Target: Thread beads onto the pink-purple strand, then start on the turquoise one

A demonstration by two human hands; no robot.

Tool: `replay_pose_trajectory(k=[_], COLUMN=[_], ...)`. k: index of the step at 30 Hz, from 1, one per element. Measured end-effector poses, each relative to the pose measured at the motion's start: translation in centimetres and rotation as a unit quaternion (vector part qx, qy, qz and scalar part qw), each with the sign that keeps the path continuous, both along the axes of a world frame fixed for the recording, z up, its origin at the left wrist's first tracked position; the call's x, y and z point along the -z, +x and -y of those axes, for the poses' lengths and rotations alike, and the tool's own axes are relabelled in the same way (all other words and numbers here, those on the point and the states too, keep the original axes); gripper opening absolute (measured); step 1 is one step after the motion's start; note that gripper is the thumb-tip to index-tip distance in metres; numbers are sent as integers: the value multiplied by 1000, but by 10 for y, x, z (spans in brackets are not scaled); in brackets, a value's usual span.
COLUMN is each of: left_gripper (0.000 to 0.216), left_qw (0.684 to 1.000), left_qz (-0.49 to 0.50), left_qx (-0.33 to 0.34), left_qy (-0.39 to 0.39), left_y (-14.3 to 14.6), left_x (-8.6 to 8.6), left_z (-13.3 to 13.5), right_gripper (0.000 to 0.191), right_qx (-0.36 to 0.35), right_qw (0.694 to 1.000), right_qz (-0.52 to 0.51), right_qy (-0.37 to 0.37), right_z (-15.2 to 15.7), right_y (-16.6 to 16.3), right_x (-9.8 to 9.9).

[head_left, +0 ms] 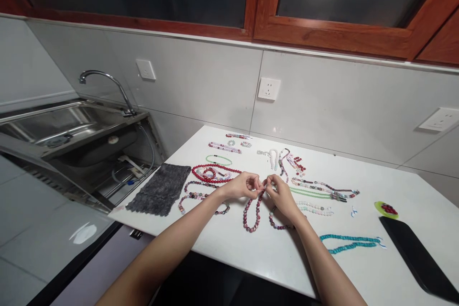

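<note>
My left hand [247, 185] and my right hand [278, 193] meet above the white counter, fingertips pinched close together. Between them they grip the upper ends of a bead strand [252, 227] in mottled dark red and pink. Its lower part hangs in a loop down to the counter. The exact bit under the fingertips is too small to make out. Just right of the loop, another dark red bead strand [276, 224] lies partly hidden under my right forearm. Left of it, multicoloured bead strands [199, 196] lie beside and partly beneath my left wrist.
A red bead necklace [195, 172] and dark grey cloth [161, 189] lie left. Green strands [311, 193], a turquoise strand [351, 238], a lime-green dish [379, 209] with red beads and a black tray-like object [418, 258] lie right. A steel sink [89, 119] stands beyond the counter's left edge.
</note>
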State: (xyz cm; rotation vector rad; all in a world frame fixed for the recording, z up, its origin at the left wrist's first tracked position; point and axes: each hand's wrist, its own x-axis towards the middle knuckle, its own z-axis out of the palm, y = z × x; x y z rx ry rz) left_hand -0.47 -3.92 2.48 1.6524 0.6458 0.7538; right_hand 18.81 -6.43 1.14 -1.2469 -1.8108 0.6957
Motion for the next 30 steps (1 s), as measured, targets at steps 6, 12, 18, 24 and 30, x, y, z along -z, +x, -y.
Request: replay_pose_trajectory(k=[6,12,18,24,30], left_gripper=[15,18,18,18,20], left_qw=[1000,998,997,996,994], left_qz=[9,3,-7,-1,5], left_qx=[18,53,57,59,77], left_qy=[-16,-44,-60,-68,-77], left_y=[0,-1,-2,-1,-1], left_x=[1,-1,-3,-1,5], left_z=[-1,0,1,2,-1], right_gripper=[7,6,6,5,6], right_qx=[-8,-15,-21,-9,-4], right_qw=[1000,1000,999,1000,1000], right_qz=[-6,-17,-23,-15,-4], right_qy=[-11,-16,-21,-8,-6], right_z=[-2,-2,-1,-1,-2], right_y=[2,2,2,2,3], right_x=[0,-1,-2,-2,0])
